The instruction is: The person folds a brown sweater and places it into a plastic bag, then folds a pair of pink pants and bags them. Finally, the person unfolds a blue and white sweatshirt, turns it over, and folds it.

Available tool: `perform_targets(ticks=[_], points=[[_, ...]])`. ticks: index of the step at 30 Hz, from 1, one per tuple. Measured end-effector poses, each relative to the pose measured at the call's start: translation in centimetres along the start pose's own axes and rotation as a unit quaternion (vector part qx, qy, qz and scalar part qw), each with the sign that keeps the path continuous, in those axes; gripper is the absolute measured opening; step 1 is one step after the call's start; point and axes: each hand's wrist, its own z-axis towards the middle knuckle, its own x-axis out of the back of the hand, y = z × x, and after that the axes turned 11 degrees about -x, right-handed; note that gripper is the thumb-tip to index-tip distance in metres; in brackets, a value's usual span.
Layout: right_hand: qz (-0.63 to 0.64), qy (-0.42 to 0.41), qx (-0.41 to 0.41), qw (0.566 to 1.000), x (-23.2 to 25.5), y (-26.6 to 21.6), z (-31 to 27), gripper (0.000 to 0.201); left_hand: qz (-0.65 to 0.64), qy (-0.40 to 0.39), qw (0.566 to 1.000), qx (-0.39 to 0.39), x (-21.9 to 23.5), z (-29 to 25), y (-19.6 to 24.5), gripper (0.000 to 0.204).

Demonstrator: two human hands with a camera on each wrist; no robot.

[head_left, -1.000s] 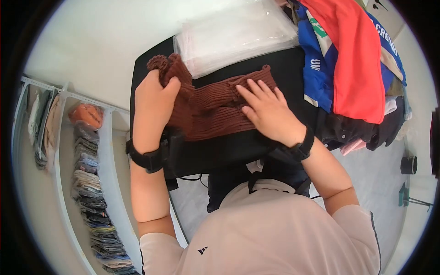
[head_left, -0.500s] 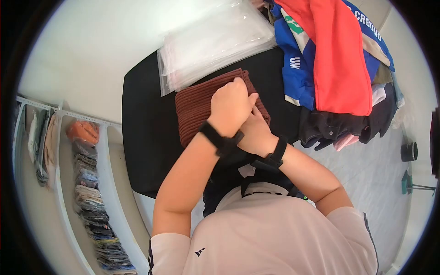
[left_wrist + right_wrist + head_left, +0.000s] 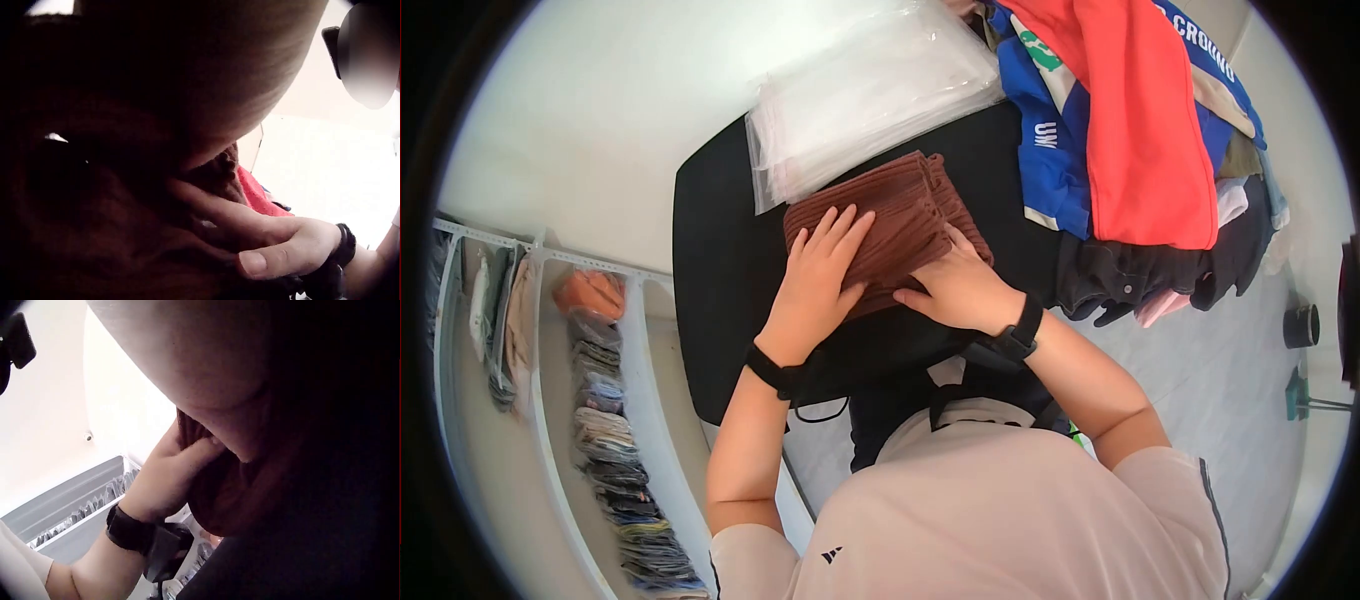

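Observation:
A brown ribbed knit garment (image 3: 890,205) lies folded into a compact bundle on the black table (image 3: 725,270). My left hand (image 3: 812,285) rests on its left part with the fingers straight and the thumb spread. At the right end, my right hand (image 3: 965,288) touches the garment, its fingertips partly hidden by the top fold. In the left wrist view the right hand (image 3: 290,244) has its thumb apart and a finger stretched out along the dark cloth. The right wrist view shows the left hand (image 3: 165,469) at the garment's far side.
A stack of clear plastic bags (image 3: 870,105) lies behind the garment. To the right, a heap of clothes includes a red piece (image 3: 1145,150), a blue one (image 3: 1045,165) and black ones. Left of the table stands a white shelf (image 3: 655,400) filled with bagged, folded clothes.
The garment's left part has been folded over to the right, making a smaller bundle. My left hand swung across to the right end, then moved back left onto the bundle.

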Motion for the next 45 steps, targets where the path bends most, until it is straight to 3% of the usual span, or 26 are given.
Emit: perform_targets(ticks=[1,3,5,7,10,12,14,15,16,18,19,20,22,23,26,28,30,31,36,38,40,42,44,45], points=[[-0.003,-0.002,0.0,1.0,0.4,-0.1,-0.1,0.045,-0.029,0.019,0.999,0.012,-0.2,0.3,-0.3,0.074],[0.056,-0.084,-0.034,0.994,1.8,-0.6,-0.4,0.043,-0.062,0.041,0.997,0.023,-0.7,0.8,-0.3,0.069],[0.083,-0.089,-0.026,0.992,2.7,-1.0,-0.9,0.043,-0.055,0.076,0.994,0.059,-1.3,1.7,0.4,0.063],[0.112,-0.094,-0.017,0.989,3.6,-1.0,-1.2,0.043,0.0,0.058,0.997,0.05,-2.0,2.1,1.5,0.063],[0.183,-0.054,0.076,0.979,4.8,0.8,-1.9,0.035,0.058,0.036,0.997,0.043,-2.5,1.5,2.1,0.064],[0.295,-0.083,-0.129,0.943,6.7,1.9,-2.0,0.024,0.065,0.029,0.997,0.039,-2.6,1.1,2.1,0.065],[0.412,0.025,-0.279,0.867,6.7,3.1,-0.6,0.015,0.067,0.03,0.997,0.037,-2.7,1.0,2.3,0.065],[0.382,0.062,-0.299,0.872,7.1,2.8,0.2,0.017,0.073,0.031,0.996,0.031,-2.7,1.0,2.3,0.064],[0.379,0.062,-0.298,0.874,6.6,2.8,1.1,0.017,0.072,0.034,0.996,0.031,-2.8,1.1,2.3,0.064],[0.332,0.192,-0.153,0.911,5.3,2.7,3.1,0.026,0.071,0.036,0.996,0.028,-2.8,1.1,2.3,0.063],[0.229,0.225,-0.111,0.941,5.5,2.4,4.0,0.035,0.071,0.038,0.996,0.031,-2.9,1.1,2.3,0.063],[0.229,0.223,-0.107,0.942,5.6,2.5,5.1,0.035,0.073,0.042,0.996,0.026,-3.0,1.1,2.2,0.062],[0.214,0.111,-0.064,0.968,6.0,2.0,7.0,0.037,0.076,0.047,0.996,0.024,-3.1,1.0,2.3,0.061],[0.263,0.055,-0.095,0.959,6.5,1.6,7.3,0.03,0.074,0.051,0.996,0.02,-3.1,1.0,2.4,0.061],[0.217,0.043,-0.093,0.971,7.4,2.4,9.5,0.026,0.063,0.055,0.996,0.014,-2.5,0.9,2.8,0.061],[0.184,0.072,-0.14,0.97,8.2,3.4,10.5,0.027,0.035,0.059,0.998,-0.015,-2.2,1.0,3.6,0.064],[0.205,0.038,-0.192,0.959,7.6,5.4,11.4,0.027,0.029,0.051,0.998,-0.016,-2.7,1.1,3.9,0.066],[0.215,-0.003,-0.194,0.957,6.7,6.6,12.1,0.028,0.029,0.053,0.998,-0.012,-3.3,1.3,3.8,0.067],[0.199,-0.027,-0.202,0.958,5.6,8.0,12.7,0.027,0.026,0.043,0.999,-0.004,-3.8,1.5,3.4,0.07],[0.016,0.058,-0.129,0.99,8.1,5.5,11.8,0.024,0.044,0.03,0.999,-0.001,-3.9,1.4,3.3,0.072],[-0.011,0.168,0.027,0.985,9.1,2.8,10.4,0.025,0.041,0.038,0.998,-0.001,-4.0,1.4,3.2,0.072],[-0.011,0.081,0.098,0.992,8.6,-0.4,7.6,0.03,0.038,0.044,0.998,-0.006,-4.0,1.3,3.2,0.071],[-0.132,0.018,0.052,0.99,6.2,-1.6,4.8,0.04,0.048,0.022,0.999,-0.014,-3.9,1.1,3.2,0.069],[-0.123,-0.064,0.005,0.99,5.5,-1.0,5.0,0.048,0.048,0.022,0.998,-0.014,-3.8,1.0,3.5,0.069]])
